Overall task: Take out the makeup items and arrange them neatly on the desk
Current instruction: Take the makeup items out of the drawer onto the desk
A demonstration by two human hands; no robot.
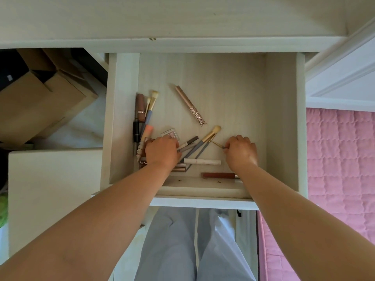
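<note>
— Pale wood all round: the open drawer (pixel 282 118) fills the middle of the frame, under the desk top (pixel 182 19). Where are the makeup items?

— Inside it, mostly lower left. A brown lipstick tube (pixel 140 107) lies along the left wall, long axis running up the frame, with a black tube (pixel 136 131) below it. Beside them a blue-handled brush (pixel 150 107) points its bristles to the upper right.

— And the pink-gold tube?

— The slim mascara-like tube (pixel 190 105) lies alone at centre, slanting from upper left to lower right, ornate end lowest.

— The hands?

— The left hand (pixel 162 152) rests on the pile, fingers curled over a small clear compact (pixel 170 134); whether it grasps anything I cannot tell. The right hand (pixel 240 152) pinches a thin gold-handled tool (pixel 217 144) that points to the upper left. Between them a large brush (pixel 205 141) slants bristles to the upper right; a white tube (pixel 203 161) and a red-brown tube (pixel 218 175) lie horizontally near the front.
</note>
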